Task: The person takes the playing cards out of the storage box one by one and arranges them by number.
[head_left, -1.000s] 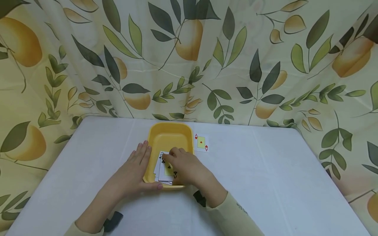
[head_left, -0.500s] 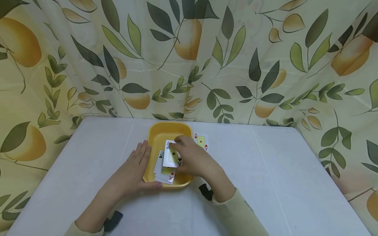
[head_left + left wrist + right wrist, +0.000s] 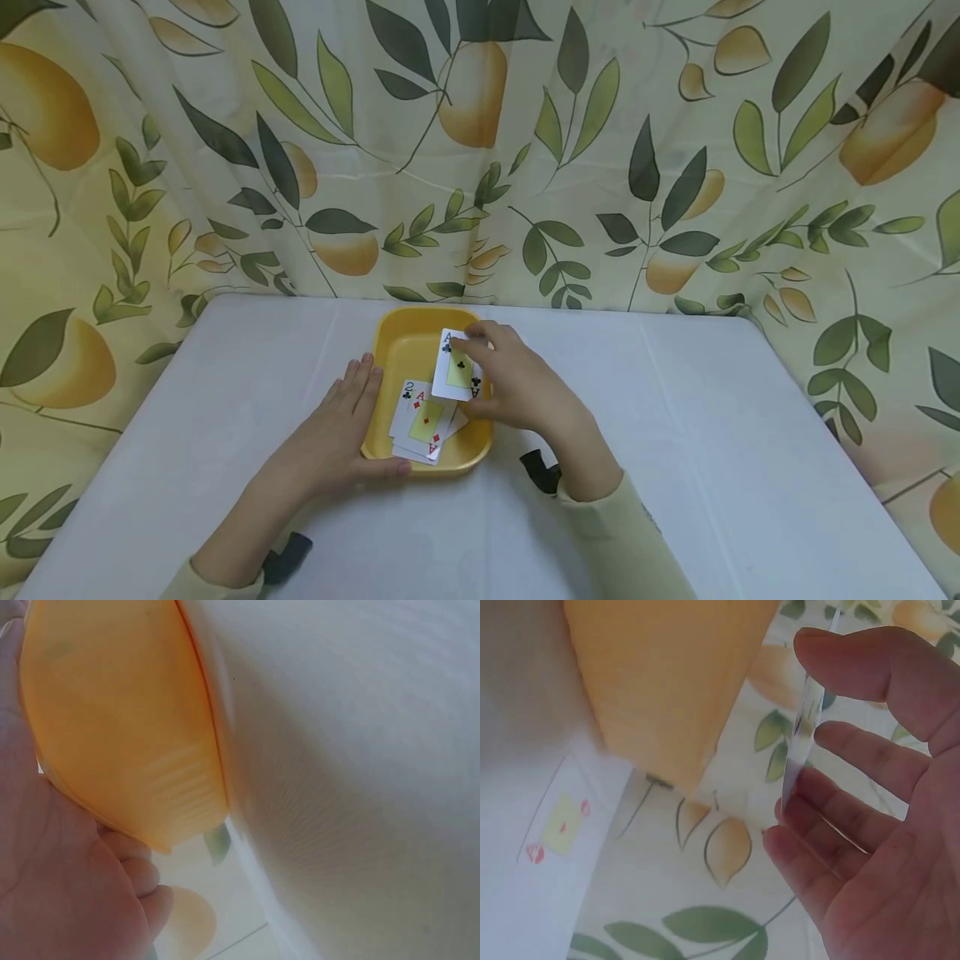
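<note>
My right hand (image 3: 525, 383) pinches an ace of clubs (image 3: 452, 375) by its right side, raised over the yellow tray (image 3: 392, 329). Seen from the right wrist, that card is nearly edge-on between thumb and fingers. With straight fingers, my left hand (image 3: 318, 442) lies along the tray's left side, its thumb at the near rim. Inside the tray, an ace of diamonds (image 3: 425, 423) lies on a loose pile, overlapping a two of clubs (image 3: 405, 396). An ace of hearts (image 3: 562, 821) lies on the table beside the tray; in the head view my right hand hides it.
A white cloth covers the table (image 3: 675, 417) around the tray. Behind it hangs a curtain (image 3: 540, 167) printed with leaves and fruit. Black straps (image 3: 287, 558) show at both wrists.
My right hand has lifted the ace of clubs off the pile and moved it up and right, uncovering the ace of diamonds. The left hand has stayed on the tray.
</note>
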A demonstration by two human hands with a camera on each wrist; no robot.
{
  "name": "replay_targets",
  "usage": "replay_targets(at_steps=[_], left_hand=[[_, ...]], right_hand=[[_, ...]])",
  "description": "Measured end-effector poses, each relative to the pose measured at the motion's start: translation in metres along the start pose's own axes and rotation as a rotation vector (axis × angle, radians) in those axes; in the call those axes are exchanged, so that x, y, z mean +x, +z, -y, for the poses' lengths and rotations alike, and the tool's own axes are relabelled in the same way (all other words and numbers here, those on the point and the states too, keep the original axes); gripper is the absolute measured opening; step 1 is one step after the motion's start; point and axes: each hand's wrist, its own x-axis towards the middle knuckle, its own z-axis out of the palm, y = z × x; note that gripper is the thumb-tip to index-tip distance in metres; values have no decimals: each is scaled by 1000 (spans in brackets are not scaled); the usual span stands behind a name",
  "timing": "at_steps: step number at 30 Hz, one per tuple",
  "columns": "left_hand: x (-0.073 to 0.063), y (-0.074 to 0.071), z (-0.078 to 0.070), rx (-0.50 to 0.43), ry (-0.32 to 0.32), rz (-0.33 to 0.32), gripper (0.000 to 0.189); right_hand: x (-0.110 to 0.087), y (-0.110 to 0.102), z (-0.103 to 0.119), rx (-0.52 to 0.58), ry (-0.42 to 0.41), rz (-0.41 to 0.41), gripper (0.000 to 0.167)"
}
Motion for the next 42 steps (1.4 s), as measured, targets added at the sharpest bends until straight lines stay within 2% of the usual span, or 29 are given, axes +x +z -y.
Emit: replay_targets(at_steps=[6, 17, 25, 30, 35, 42], left_hand=[[1, 1, 0, 8, 2, 6, 134], [1, 1, -1, 2, -3, 11, 135], [1, 0, -1, -5, -9, 13, 134], [1, -1, -2, 0, -7, 11, 133], [2, -1, -2, 5, -4, 6, 134], [1, 0, -1, 8, -9, 14, 136]], right_hand=[[-1, -9, -15, 19, 71, -15, 77], [-4, -18, -56, 5, 159, -92, 98], [-3, -17, -80, 13, 279, -53, 96], [-2, -14, -90, 13, 321, -23, 91], [0, -10, -99, 2, 350, 48, 86], [-1, -3, -113, -9, 391, 105, 88]])
